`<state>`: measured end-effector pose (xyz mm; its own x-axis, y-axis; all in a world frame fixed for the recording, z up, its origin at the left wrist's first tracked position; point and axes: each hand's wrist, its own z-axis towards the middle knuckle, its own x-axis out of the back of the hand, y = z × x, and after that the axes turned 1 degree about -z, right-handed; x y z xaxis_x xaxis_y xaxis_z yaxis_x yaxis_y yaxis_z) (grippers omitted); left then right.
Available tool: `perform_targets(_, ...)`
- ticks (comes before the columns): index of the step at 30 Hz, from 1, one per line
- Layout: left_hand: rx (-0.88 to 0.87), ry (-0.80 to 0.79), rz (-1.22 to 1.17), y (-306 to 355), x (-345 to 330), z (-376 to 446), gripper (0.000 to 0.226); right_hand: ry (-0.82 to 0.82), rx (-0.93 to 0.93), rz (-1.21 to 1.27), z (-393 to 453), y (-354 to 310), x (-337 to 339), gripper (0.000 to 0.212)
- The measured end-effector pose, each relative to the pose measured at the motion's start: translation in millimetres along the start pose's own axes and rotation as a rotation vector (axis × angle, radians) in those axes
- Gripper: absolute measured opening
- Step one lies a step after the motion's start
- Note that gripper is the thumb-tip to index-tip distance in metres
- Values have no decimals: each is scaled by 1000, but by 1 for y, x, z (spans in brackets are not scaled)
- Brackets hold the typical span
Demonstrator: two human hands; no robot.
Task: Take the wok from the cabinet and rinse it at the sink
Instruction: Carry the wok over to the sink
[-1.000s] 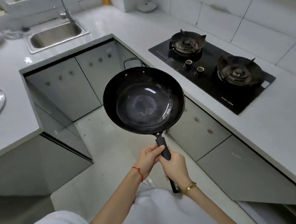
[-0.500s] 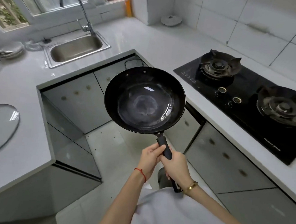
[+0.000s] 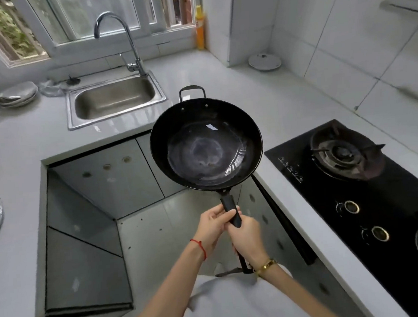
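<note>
Since the wok (image 3: 206,143) hangs in mid-air short of the sink (image 3: 114,100), its loop handle could clip the counter (image 3: 197,68) edge or tap (image 3: 122,38) if swung in low. Both hands wrap the long handle: left hand (image 3: 213,225) forward, right hand (image 3: 247,239) behind, each clenched tight around it
</note>
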<state>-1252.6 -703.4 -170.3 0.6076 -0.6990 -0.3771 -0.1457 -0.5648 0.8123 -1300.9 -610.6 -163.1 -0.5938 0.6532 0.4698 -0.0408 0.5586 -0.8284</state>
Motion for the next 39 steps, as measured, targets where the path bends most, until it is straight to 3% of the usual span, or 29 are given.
perform_targets(10, -30, -79, 28, 71, -11, 120, 26, 93, -55, -9, 118, -48, 14, 26)
perform_targets(22, 73, -303, 240, 152, 9, 273, 22, 208, -223, 260, 254, -107, -11, 25)
perform_targets(31, 222, -595, 385, 233, 29, 378, 24, 503, -331, 343, 342, -173, -52, 27)
perform_targets(39, 359, -851, 491, 261, 17, 438, 27, 732, -464, 476, 394, -198, -63, 21)
